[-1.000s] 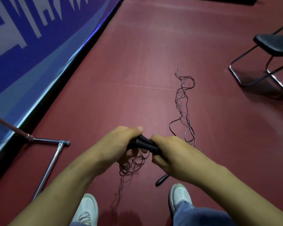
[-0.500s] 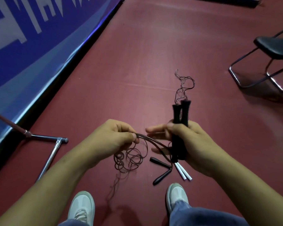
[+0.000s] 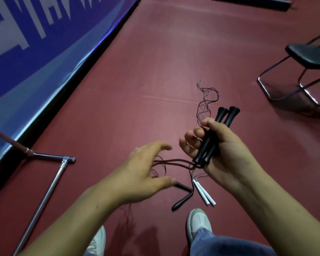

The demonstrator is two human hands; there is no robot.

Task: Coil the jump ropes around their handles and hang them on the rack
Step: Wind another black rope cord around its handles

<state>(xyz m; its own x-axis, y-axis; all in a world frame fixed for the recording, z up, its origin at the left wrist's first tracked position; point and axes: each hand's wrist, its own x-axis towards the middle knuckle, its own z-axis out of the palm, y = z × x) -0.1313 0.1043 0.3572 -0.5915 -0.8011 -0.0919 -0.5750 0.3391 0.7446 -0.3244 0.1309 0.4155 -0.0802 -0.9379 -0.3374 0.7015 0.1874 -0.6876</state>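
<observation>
My right hand (image 3: 224, 152) grips two black jump-rope handles (image 3: 213, 137) side by side, their flared ends pointing up and away. A thin dark rope (image 3: 175, 161) runs from their lower ends leftward under my left hand (image 3: 146, 174), whose fingers are spread and hold nothing. On the floor below lie another pair of black handles (image 3: 183, 195) and a pair of white handles (image 3: 204, 194). More thin rope (image 3: 206, 100) lies in a loose tangle on the floor beyond my right hand.
The metal foot of a rack (image 3: 50, 183) stands on the red floor at the left, next to a blue banner wall (image 3: 35, 52). A black folding chair (image 3: 307, 65) is at the right. My two shoes (image 3: 199, 221) are at the bottom.
My left hand has let go of the rope and spread its fingers. My right hand, which raised the two handles upright a second ago, now tilts them to the right.
</observation>
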